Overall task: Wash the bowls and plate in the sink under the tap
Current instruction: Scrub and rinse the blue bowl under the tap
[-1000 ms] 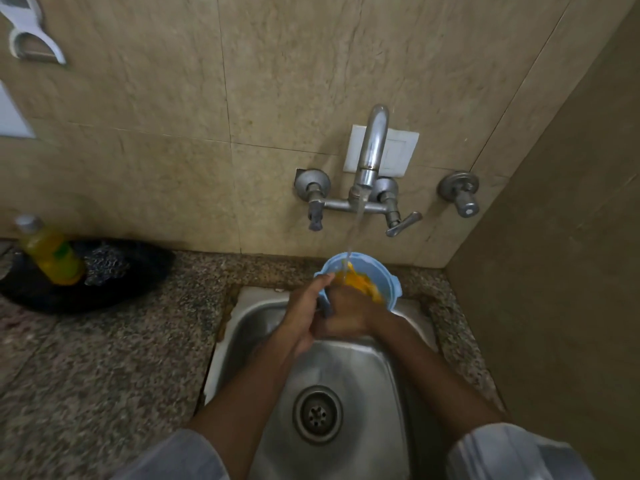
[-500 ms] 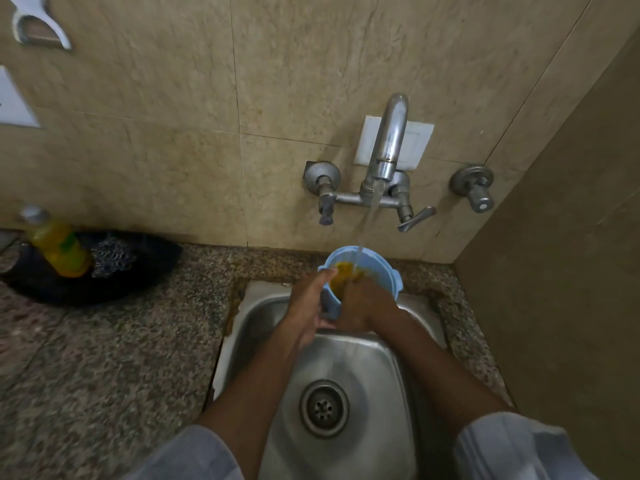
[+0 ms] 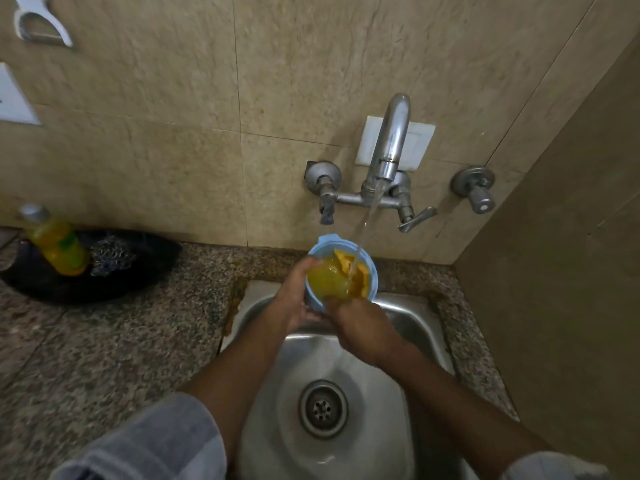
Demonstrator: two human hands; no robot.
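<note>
A light blue bowl [image 3: 370, 268] is held over the back of the steel sink [image 3: 426, 327], tilted toward me. Yellow-orange water and residue [image 3: 332, 278] fill its inside. My left hand [image 3: 294, 299] grips the bowl's left rim and side. My right hand [image 3: 360, 327] is at the bowl's near edge, with its fingers hidden inside or behind the bowl. A stream of water from the tap [image 3: 389, 150] falls into the bowl. No other bowl or plate shows.
A yellow soap bottle [image 3: 57, 244] and a metal scrubber [image 3: 110, 254] sit in a dark dish [image 3: 145, 271] on the granite counter [image 3: 121, 341] at the left. Tap handles [image 3: 414, 220] and a separate valve [image 3: 476, 190] stick out from the tiled wall. A side wall closes the right.
The bowl has tilted more toward me, showing more yellow water inside. My right hand has shifted lower at the bowl's near edge. The view has moved slightly.
</note>
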